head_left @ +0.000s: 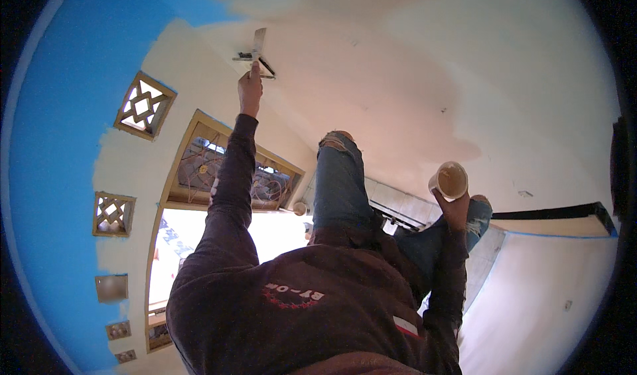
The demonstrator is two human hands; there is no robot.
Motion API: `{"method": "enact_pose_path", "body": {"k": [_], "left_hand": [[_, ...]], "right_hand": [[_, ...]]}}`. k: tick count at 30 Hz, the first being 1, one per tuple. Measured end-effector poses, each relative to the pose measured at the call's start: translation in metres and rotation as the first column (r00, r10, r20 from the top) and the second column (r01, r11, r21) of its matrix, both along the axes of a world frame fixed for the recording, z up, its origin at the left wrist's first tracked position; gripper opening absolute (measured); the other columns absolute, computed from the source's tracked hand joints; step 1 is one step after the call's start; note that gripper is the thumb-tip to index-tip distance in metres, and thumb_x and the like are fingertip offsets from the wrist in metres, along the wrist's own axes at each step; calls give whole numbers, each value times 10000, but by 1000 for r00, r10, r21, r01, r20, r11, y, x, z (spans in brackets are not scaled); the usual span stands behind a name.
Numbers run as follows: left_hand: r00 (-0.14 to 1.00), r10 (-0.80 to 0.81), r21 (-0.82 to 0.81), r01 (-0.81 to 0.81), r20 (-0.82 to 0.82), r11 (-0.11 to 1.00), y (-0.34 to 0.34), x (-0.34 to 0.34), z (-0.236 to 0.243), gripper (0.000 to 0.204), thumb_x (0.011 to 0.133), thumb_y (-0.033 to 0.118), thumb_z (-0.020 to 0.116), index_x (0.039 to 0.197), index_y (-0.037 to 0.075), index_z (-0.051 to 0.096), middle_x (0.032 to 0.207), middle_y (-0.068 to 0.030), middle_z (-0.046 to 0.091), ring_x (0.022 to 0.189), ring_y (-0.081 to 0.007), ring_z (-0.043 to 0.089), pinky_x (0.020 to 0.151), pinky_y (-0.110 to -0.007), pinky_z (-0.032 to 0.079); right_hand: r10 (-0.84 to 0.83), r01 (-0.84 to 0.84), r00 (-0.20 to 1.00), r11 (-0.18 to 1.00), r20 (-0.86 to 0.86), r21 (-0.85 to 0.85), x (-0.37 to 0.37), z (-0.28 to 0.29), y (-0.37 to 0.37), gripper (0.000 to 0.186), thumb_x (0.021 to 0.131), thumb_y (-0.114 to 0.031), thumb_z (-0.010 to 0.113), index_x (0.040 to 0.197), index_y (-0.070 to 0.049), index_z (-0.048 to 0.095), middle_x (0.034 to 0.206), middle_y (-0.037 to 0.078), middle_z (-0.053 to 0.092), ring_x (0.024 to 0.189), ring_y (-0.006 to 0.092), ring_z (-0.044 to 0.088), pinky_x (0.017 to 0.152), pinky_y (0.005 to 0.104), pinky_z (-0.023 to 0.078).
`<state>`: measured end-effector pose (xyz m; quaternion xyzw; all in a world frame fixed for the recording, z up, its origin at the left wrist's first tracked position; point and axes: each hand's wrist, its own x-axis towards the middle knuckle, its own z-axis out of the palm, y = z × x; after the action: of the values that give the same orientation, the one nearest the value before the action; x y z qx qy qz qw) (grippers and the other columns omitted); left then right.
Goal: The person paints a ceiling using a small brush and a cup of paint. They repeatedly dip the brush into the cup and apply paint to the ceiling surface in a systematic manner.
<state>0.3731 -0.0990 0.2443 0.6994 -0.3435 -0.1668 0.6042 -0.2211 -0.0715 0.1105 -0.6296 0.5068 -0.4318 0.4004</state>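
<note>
My left hand (249, 95) is raised on an outstretched arm, its fingers closed around the handle of a putty knife (259, 41). The pale blade points away from me, close to the cream wall surface; contact cannot be made out. Dark edges around the base of the blade form a rough triangle, and I cannot tell what they belong to. Low on the right, my right hand (454, 210) grips a round, pale tub (451, 180) from below. Its open mouth faces up, with whitish smears on the inner wall.
At left, the blue wall (66, 110) has cream patches along several lattice vent openings (144, 106). A transom with a metal grille (209, 163) tops a bright doorway (265, 232). A damp-looking pinkish patch (391, 90) spreads over the pale surface. A dark strip (551, 212) runs at right.
</note>
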Motion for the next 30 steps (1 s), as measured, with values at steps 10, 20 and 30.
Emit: {"method": "enact_pose_path", "body": {"k": [10,20,30], "left_hand": [[953,40,-34,-53,-299,998,-52,120,6,530,1051,504,379,775,81,538,564,24,400,442,-119,365,415,-283,308],[834,227,101,-318,503,943,-140,147,-12,326,1013,378,442,894,116,595,581,20,472,439,-140,440,410,-299,354],[155,-437,457,-455,886,764,-216,155,-87,152,967,239,486,827,218,543,582,39,484,450,-136,495,387,-316,388]], "right_hand": [[4,-3,1000,999,-27,36,-3,-3,0,686,705,-164,880,1270,24,539,1200,163,657,1135,265,634,980,381,498],[3,-2,997,1000,-78,14,-4,-7,-2,710,700,-235,887,1275,-7,538,1175,163,677,1115,285,658,953,395,520],[-14,20,996,998,-90,67,-13,3,7,664,715,-160,870,1268,7,544,1198,154,658,1138,270,632,977,393,498]]}}
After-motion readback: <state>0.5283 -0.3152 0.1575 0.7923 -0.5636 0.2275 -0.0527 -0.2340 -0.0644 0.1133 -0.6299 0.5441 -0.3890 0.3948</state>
